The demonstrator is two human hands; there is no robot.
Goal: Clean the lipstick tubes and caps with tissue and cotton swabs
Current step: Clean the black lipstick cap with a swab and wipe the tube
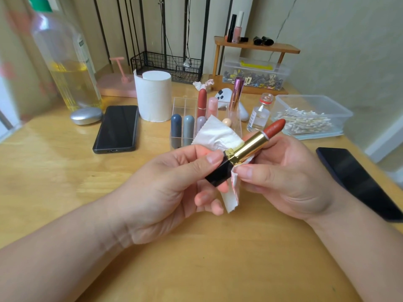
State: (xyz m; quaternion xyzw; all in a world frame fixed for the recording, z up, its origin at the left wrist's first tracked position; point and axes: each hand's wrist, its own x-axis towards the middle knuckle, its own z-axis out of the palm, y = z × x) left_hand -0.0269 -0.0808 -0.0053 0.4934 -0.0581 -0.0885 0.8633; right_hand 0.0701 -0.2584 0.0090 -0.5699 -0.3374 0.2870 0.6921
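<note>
My left hand (174,182) pinched the black base of the lipstick (246,149) while my right hand (283,177) pinched the tissue (218,135) against the gold sleeve, all held just above the table (65,171). Best bet, I figured: twist the base slowly and keep the tissue snug on the metal, off the bullet. The brick-red bullet was wound out, the gold was shiny and the tissue edge was smeared pink. Maybe there was residue at the collar, too blurry to tell.

The wooden table (65,171) carries a phone (116,128), tissue roll (153,95), clear organizer (185,105), swab tub (311,114), small vial (260,113) and oil bottle (65,62).
</note>
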